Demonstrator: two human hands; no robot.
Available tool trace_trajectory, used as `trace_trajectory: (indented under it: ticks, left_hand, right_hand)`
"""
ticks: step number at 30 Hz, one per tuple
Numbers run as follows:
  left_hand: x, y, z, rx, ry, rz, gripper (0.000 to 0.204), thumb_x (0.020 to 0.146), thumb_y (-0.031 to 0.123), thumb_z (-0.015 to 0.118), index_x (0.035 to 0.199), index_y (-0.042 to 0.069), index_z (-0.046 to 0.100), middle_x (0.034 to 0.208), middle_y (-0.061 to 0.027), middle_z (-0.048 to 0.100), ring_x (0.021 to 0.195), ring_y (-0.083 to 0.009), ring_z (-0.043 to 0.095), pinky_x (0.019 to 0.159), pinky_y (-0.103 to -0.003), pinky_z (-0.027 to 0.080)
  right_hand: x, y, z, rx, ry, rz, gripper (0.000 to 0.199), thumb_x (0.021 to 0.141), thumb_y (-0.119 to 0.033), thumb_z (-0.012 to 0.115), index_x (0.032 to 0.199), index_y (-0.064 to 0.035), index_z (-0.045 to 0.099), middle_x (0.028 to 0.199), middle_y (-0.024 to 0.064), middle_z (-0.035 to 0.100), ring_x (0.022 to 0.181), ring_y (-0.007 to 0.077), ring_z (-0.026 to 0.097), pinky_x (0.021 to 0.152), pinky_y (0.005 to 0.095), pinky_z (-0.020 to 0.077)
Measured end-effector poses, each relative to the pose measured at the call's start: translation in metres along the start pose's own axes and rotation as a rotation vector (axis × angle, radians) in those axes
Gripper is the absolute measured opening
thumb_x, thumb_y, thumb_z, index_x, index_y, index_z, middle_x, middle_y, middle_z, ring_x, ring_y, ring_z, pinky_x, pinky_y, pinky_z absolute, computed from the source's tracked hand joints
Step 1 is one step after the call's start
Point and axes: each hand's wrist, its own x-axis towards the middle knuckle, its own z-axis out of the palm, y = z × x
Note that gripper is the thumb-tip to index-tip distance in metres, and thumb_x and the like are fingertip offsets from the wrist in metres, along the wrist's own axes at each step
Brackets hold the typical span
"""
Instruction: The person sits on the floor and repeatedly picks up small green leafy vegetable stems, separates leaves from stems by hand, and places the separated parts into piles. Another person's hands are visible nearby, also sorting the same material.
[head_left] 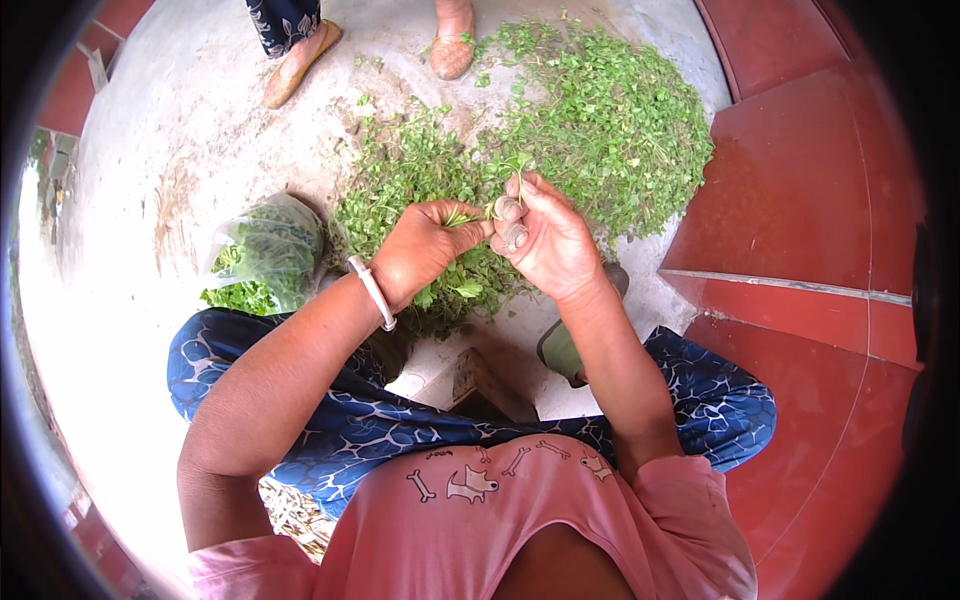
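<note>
My left hand (428, 246), with a pale bracelet (372, 293) at the wrist, is closed around a small bunch of green stems (459, 217). Close beside it, my right hand (553, 243) pinches a thin leafy sprig (521, 164) between thumb and fingers. Some fingers of that hand have greyish coverings on their tips. Both hands meet above a spread heap of loose leafy greens (610, 125) on the ground. To the left of the heap stands a clear plastic bag (283, 238) with greens in it.
Another person's feet in tan shoes (452, 57) are at the far side of the heap. Red panels (800, 190) line the right side. My knees in blue patterned trousers (705, 410) flank the near ground, with a green shoe (561, 350) below my right arm.
</note>
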Motion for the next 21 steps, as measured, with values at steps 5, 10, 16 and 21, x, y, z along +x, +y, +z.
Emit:
trace_trajectory:
  ticks: [5, 10, 16, 21]
  left_hand:
    - [0.002, -0.003, 0.0, -0.068, 0.03, -0.022, 0.02, 0.084, 0.022, 0.067, 0.094, 0.005, 0.064, 0.073, 0.0026, 0.06, 0.064, -0.0053, 0.047, 0.059, -0.021, 0.038]
    - [0.0, 0.008, -0.004, -0.286, 0.062, 0.013, 0.014, 0.088, 0.018, 0.06, 0.093, 0.006, 0.064, 0.076, -0.0001, 0.062, 0.067, -0.0074, 0.051, 0.063, -0.022, 0.04]
    - [0.002, 0.022, -0.011, -0.437, -0.002, -0.043, 0.014, 0.089, 0.017, 0.056, 0.092, 0.004, 0.063, 0.07, -0.0008, 0.059, 0.064, -0.0095, 0.052, 0.058, -0.024, 0.045]
    - [-0.001, 0.023, -0.006, -0.383, 0.01, -0.043, 0.015, 0.089, 0.019, 0.058, 0.093, 0.004, 0.061, 0.073, -0.0011, 0.058, 0.062, -0.0103, 0.054, 0.057, -0.024, 0.046]
  right_hand:
    - [-0.005, 0.0, 0.003, -0.253, -0.023, -0.017, 0.01, 0.091, -0.014, 0.049, 0.096, -0.0065, 0.054, 0.086, 0.0062, 0.059, 0.069, 0.0137, 0.053, 0.062, 0.0271, 0.044]
    - [-0.013, 0.009, 0.009, -0.483, -0.024, -0.059, 0.012, 0.087, -0.008, 0.05, 0.098, -0.0072, 0.054, 0.105, 0.0057, 0.062, 0.089, 0.0154, 0.059, 0.076, 0.0298, 0.0463]
    - [-0.014, 0.015, -0.006, -0.526, 0.004, -0.037, 0.022, 0.084, -0.006, 0.049, 0.105, -0.0042, 0.055, 0.108, 0.0098, 0.061, 0.095, 0.02, 0.06, 0.082, 0.0335, 0.0471]
    - [-0.009, 0.008, -0.01, -0.525, 0.049, -0.026, 0.02, 0.087, -0.01, 0.049, 0.105, -0.0034, 0.055, 0.108, 0.0091, 0.06, 0.094, 0.0177, 0.06, 0.079, 0.0308, 0.0481]
